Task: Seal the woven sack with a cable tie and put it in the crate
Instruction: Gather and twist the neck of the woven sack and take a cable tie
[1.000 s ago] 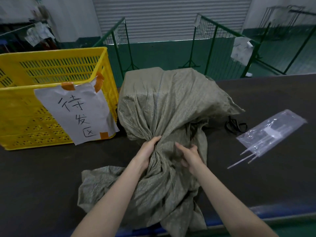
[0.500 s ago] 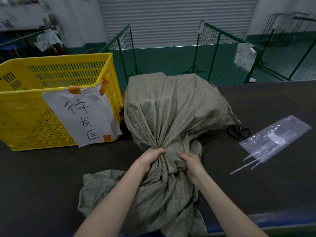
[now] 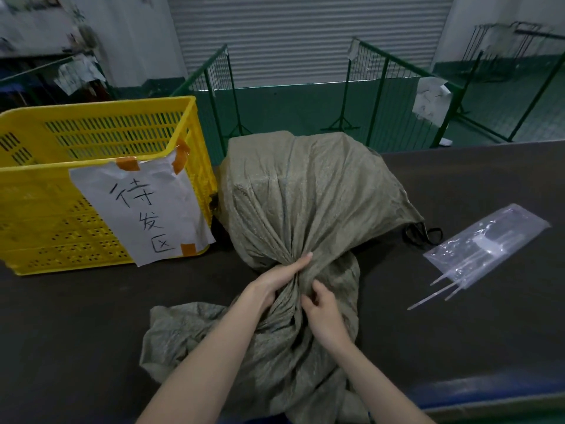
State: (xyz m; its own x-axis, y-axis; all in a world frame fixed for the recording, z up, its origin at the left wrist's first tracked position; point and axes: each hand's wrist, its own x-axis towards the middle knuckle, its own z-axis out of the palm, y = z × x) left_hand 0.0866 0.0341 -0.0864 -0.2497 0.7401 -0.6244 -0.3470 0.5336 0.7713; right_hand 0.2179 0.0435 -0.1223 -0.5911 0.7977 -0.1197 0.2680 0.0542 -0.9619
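Observation:
A grey-green woven sack (image 3: 305, 191) lies filled on the dark table, its loose mouth spilling toward me. My left hand (image 3: 279, 278) clamps the gathered neck from the left. My right hand (image 3: 321, 307) pinches the same bunched fabric from the right, just below the neck. A clear plastic bag of white cable ties (image 3: 486, 249) rests on the table to the right, several tie ends sticking out. The yellow slatted crate (image 3: 36, 209) stands at the left, touching the sack, with a taped paper label (image 3: 143, 209) on its front.
A small black strap or tie (image 3: 420, 232) lies by the sack's right corner. The dark table (image 3: 76, 316) ends in a blue front edge. Green wire fence panels (image 3: 376, 87) and a roller shutter stand beyond the table.
Both hands have tightened on the sack's neck, bunching it narrower. The view has tilted slightly, so everything sits lower in the frame.

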